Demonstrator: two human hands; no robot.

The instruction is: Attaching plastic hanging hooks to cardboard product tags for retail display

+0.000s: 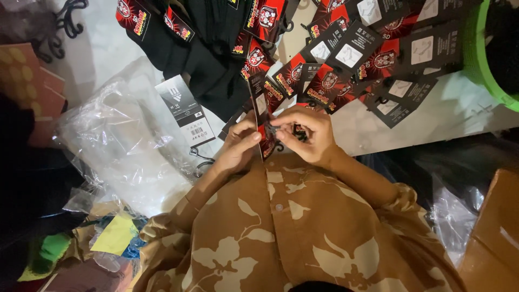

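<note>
— Two hands, what are they doing in the head view?

— Both are pinching one thing: the left hand [238,145] and the right hand [305,136] are closing their fingertips on a red-and-black card tag [266,141] with a small dark hook [279,147], holding it just above the brown leaf-print shirt [292,227], at the near edge of the white surface [378,130].

— And how is the tag looking?

— Narrow, standing almost edge-on, so its face is hard to make out.

— Any containers showing?

— A green basket [478,59] is sitting at the far right with something dark inside — I cannot tell what. A clear plastic bag [124,146] is lying crumpled to the left, under a grey tag [186,111]. Black socks [208,70] with matching tags are fanning out beyond the hands.
</note>
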